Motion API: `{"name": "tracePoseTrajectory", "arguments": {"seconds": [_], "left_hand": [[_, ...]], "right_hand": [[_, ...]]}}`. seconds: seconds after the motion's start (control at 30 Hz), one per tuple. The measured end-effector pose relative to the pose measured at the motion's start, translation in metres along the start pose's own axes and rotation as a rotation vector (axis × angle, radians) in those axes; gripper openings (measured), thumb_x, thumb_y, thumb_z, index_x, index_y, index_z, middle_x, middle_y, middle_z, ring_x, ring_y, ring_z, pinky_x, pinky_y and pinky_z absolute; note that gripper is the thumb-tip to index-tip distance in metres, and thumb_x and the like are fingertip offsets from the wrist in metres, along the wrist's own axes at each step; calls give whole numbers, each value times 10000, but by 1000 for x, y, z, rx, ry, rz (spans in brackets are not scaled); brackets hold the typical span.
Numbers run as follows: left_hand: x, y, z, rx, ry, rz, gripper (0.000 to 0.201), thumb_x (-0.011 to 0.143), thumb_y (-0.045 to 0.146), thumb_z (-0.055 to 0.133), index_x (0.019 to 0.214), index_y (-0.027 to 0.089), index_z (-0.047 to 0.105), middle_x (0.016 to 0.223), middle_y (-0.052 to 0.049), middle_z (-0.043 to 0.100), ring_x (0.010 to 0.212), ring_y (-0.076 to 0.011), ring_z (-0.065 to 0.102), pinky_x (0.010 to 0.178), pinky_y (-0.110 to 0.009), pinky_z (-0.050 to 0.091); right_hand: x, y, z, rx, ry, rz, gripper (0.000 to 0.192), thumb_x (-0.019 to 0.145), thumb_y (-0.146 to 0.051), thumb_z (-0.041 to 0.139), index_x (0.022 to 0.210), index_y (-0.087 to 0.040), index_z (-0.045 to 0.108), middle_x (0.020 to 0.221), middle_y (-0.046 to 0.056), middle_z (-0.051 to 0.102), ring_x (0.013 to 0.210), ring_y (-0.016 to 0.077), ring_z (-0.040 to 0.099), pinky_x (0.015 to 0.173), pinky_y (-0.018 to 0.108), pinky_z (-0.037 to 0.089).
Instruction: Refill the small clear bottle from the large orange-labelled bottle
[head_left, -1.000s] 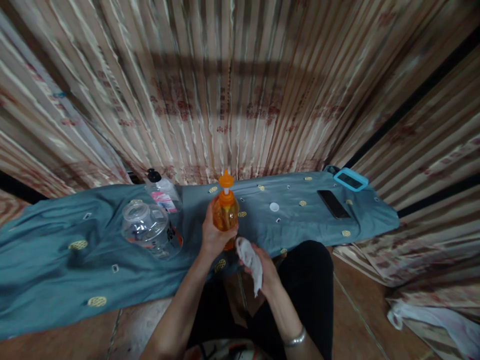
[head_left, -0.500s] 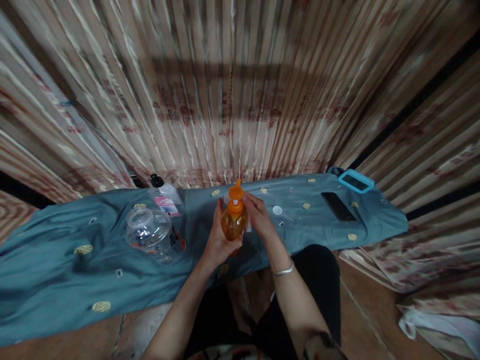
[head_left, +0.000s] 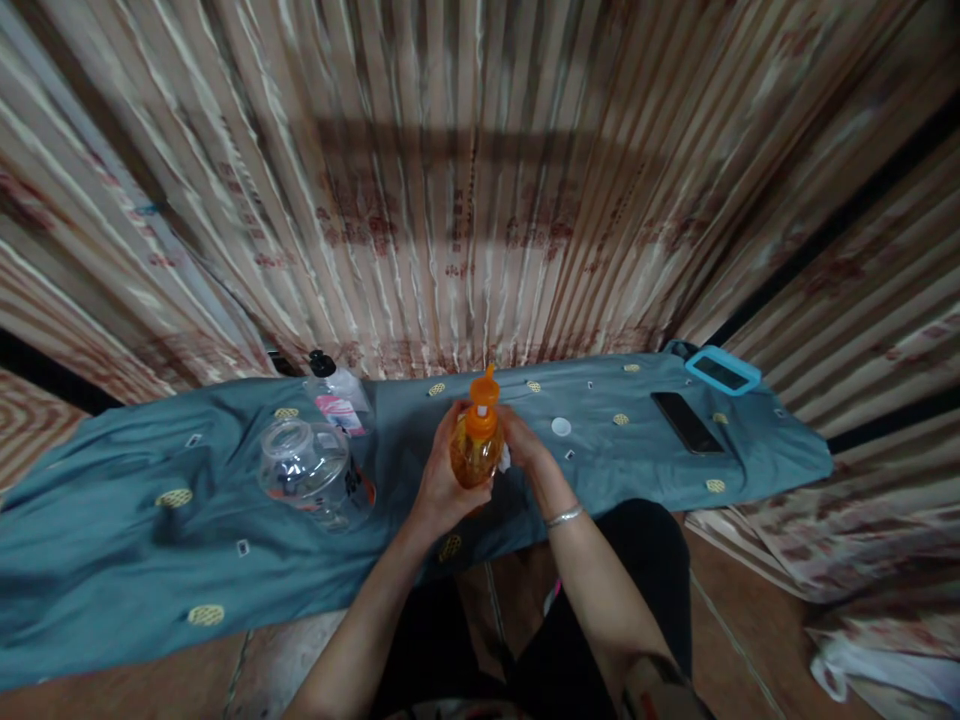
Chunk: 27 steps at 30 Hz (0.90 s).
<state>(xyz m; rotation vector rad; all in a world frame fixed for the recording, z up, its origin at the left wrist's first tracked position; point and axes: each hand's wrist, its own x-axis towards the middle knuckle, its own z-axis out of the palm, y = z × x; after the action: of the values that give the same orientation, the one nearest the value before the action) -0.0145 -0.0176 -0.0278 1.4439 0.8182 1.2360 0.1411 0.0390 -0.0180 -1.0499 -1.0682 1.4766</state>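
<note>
An orange pump bottle (head_left: 475, 440) stands upright over the blue-grey cloth (head_left: 150, 520). My left hand (head_left: 442, 480) is wrapped around its left side and lower body. My right hand (head_left: 523, 445) presses a white wipe (head_left: 504, 458) against the bottle's right side; only a sliver of the wipe shows between my fingers and the bottle. A metal bangle sits on my right wrist.
A clear plastic jug (head_left: 313, 478) lies on its side left of the bottle, a clear bottle with a black cap (head_left: 337, 396) behind it. A small white cap (head_left: 560, 427), a black phone (head_left: 687, 423) and a phone in a teal case (head_left: 721, 371) lie to the right. Striped curtains hang behind.
My right hand rose from my lap with the white wipe and came up against the bottle's right side. My left hand kept its hold on the bottle.
</note>
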Motion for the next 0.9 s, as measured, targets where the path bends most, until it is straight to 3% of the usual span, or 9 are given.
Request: {"name": "tracePoseTrajectory", "arguments": {"seconds": [0.2,0.37,0.47,0.57,0.67,0.73,0.8,0.9], "left_hand": [[2,10,-12,268,6,46,912,638,276,934,1484,229,600,1599,-134,615,1523,-371,567,1331,-563,411],[-8,13,-17,303,-13,76,768,733,379,926,1440,246,658,1595,-121,636,1515,-351,588,1316,-543,442],[-16,6,-11,267,18,69,774,808,410,865,1510,229,594,1690,-149,532,1587,-354,506,1345,-538,396],[-20,-2,0,165,29,7,907,849,421,815,1637,213,416,1723,-179,474,1611,-347,471,1360,-540,362],[-20,-5,9,64,30,-46,994,870,439,778,1694,214,270,1753,-192,422,1612,-340,470,1362,-542,354],[-20,-5,11,39,20,-45,1042,854,444,780,1706,215,227,1750,-194,428,1613,-348,468,1362,-553,349],[-20,-6,12,38,23,-36,1100,818,444,808,1716,232,208,1746,-183,441,1622,-360,454,1366,-562,340],[-20,-8,13,-42,93,-73,1035,852,483,768,1714,272,235,1733,-147,474,1621,-347,460,1375,-544,336]], "right_hand": [[-9,-2,-4,13,-42,6,357,1038,-484,700,1222,-179,696,1231,83,708,1063,212,706,942,430,620],[-17,2,-8,-20,26,-46,350,1041,-489,696,1201,-178,694,1181,72,712,999,193,705,892,399,623],[-19,-12,-8,-59,77,-133,367,1037,-508,696,1185,-172,697,1145,65,717,974,190,708,882,397,622],[-28,-38,-2,-128,97,-260,396,1026,-544,701,1162,-172,713,1153,70,734,1023,208,720,948,437,613],[-48,-59,12,-242,145,-395,458,1023,-609,670,1157,-175,733,1176,85,754,1100,232,726,1033,486,586],[-67,-59,26,-335,217,-475,498,1058,-623,587,1233,-181,736,1233,104,761,1180,246,719,1081,486,567],[-87,-46,44,-436,313,-545,513,1118,-563,466,1451,-219,649,1391,116,719,1318,227,674,1168,430,522],[-110,-12,68,-634,440,-687,708,1122,-450,479,1742,-215,230,1750,172,376,1635,260,367,1326,495,355]]}}
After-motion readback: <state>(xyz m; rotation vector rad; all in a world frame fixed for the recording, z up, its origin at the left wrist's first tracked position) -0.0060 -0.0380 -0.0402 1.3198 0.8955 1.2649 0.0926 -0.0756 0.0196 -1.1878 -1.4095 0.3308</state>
